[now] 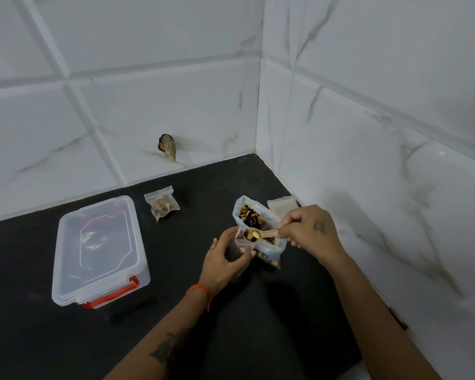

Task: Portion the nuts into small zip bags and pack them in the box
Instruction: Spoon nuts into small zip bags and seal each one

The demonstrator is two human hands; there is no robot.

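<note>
From the head camera, we see the left hand (222,259) curled around a small zip bag (240,249), thumb on the near side and fingers on the far side, holding its mouth open and upright on the black counter (176,283). The right hand (310,229) pinches the handle of a small pale wooden spoon (261,234) between thumb and fingertips; the other fingers are curled in. The spoon's bowl carries a few nuts and sits right over the small bag's mouth.

Just behind stands the large bag of nuts (254,218), clear crinkled plastic with its top open, showing a mix of tan and dark pieces. A flat stack of empty bags (281,205) lies beside it near the wall corner. A filled zip bag (161,205), sealed and lumpy, lies further left on the counter. The box (99,250) is rectangular, translucent plastic with a red clip, lid on, well apart to the left. The walls are glossy white marbled tile (368,105).
</note>
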